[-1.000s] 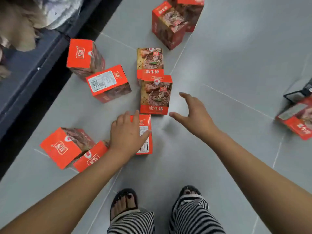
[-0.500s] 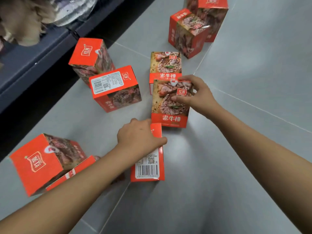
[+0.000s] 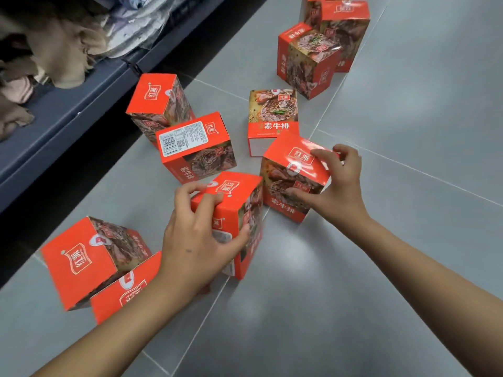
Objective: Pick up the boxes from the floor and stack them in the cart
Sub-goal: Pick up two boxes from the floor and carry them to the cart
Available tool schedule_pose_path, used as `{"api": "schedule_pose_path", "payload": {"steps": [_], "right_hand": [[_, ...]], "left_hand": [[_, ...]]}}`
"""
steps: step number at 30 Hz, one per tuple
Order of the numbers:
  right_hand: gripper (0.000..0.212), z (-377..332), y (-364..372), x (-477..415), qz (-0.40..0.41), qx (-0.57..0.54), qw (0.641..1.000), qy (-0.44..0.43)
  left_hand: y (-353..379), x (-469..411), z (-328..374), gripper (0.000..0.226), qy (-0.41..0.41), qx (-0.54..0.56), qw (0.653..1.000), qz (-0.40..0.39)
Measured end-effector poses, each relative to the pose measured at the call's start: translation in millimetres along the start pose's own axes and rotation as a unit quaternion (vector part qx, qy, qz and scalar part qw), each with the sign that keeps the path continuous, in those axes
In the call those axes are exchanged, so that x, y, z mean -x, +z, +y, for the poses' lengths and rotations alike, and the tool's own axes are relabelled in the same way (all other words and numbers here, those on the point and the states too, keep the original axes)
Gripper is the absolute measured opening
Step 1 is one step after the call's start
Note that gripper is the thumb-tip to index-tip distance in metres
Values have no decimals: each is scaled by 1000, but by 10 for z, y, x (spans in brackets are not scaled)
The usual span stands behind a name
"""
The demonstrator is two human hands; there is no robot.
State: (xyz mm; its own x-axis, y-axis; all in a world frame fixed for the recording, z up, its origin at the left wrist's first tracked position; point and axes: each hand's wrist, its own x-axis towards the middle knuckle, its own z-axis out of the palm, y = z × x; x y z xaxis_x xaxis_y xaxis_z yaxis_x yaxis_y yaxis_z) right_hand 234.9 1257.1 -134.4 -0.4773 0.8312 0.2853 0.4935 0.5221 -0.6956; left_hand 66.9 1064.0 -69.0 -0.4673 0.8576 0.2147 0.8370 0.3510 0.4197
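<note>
Several red boxes printed with a steak picture lie scattered on the grey tiled floor. My left hand [image 3: 197,240] grips one box [image 3: 239,202] by its near corner, thumb on the right face, and the box is tilted up. My right hand [image 3: 333,186] grips a second box [image 3: 288,175] just to the right, fingers over its top edge and thumb on the picture face; this box is tilted too. A flat-lying box [image 3: 273,115] sits right behind it. No cart is in view.
Two boxes [image 3: 89,257] lie stacked at the lower left beside my left forearm. Two more [image 3: 190,148] stand left of centre, and another pair [image 3: 321,44] at the top right. A dark blue shelf [image 3: 68,104] with folded fabrics runs along the left.
Both hands have closed round their boxes and tipped them up off the floor. The view has moved closer to the boxes.
</note>
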Motion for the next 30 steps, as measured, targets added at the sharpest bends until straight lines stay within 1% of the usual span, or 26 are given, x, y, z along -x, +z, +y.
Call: {"api": "schedule_pose_path", "payload": {"steps": [3, 6, 8, 10, 12, 14, 18, 21, 25, 30], "right_hand": [[83, -76, 45, 44, -9, 29, 1000, 2], [83, -97, 17, 47, -15, 27, 999, 16], [82, -93, 0, 99, -24, 31, 999, 6], [81, -91, 10, 188, -32, 27, 999, -5], [81, -95, 28, 271, -30, 0, 1000, 3], [83, -63, 43, 339, -31, -22, 999, 10], [82, 6, 44, 399, -42, -52, 998, 11], [80, 27, 26, 358, -14, -52, 998, 15], [86, -61, -66, 245, 38, -57, 993, 95], [85, -424, -289, 268, 35, -43, 982, 182]], "left_hand": [[120, -9, 14, 58, 20, 17, 1000, 5], [171, 29, 38, 60, 17, 18, 999, -41], [164, 82, 28, 71, -12, -22, 996, -81], [155, 123, -15, 85, -28, -92, 989, -115], [132, 115, -26, 97, -27, -165, 978, -127], [98, 37, 39, 100, -32, -189, 972, -135], [133, -202, 158, 95, -34, -155, 970, -184], [146, -316, 163, 91, -56, -134, 967, -209], [48, -419, 172, 87, -71, -119, 969, -202], [-205, -512, 232, 91, -116, -93, 973, -176]]}}
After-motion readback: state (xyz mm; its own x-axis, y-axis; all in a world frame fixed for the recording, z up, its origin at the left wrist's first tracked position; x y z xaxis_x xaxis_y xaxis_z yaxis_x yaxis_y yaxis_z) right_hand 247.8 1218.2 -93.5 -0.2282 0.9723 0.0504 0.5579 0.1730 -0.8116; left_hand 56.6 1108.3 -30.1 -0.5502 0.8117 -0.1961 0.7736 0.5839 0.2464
